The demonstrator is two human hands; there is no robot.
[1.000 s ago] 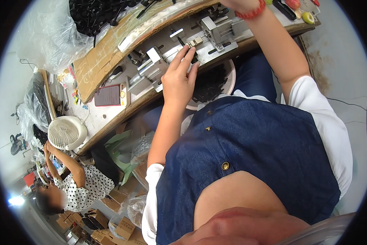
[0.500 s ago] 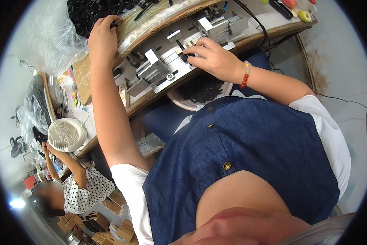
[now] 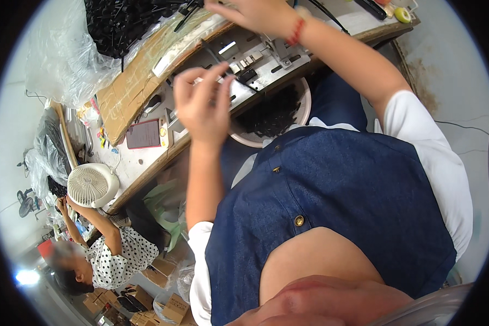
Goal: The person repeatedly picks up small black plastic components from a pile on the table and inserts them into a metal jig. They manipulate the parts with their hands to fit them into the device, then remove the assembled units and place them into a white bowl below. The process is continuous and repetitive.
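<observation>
My left hand [image 3: 203,108] is raised over the near edge of the bench beside the metal fixture. Its fingers are bent and smeared by motion, so whether they hold anything is unclear. A small black part [image 3: 247,75] with a thin black rod sits at the fixture plate [image 3: 266,76], just right of that hand's fingertips. At the far edge, my right hand [image 3: 263,16] reaches left above the fixture, toward loose black parts [image 3: 187,15]. The top of the picture cuts off some of its fingers, hiding its grip.
A heap of black parts [image 3: 125,27] lies in clear plastic behind a cardboard sheet [image 3: 130,103]. Below the bench edge stands a pale basket [image 3: 308,103] of black pieces. A phone [image 3: 143,134] and a white fan [image 3: 94,185] are at left; a co-worker [image 3: 122,255] sits beyond.
My left hand has come from the black heap toward the fixture, moving right and nearer. My right hand has left the fixture for the far edge, up and left.
</observation>
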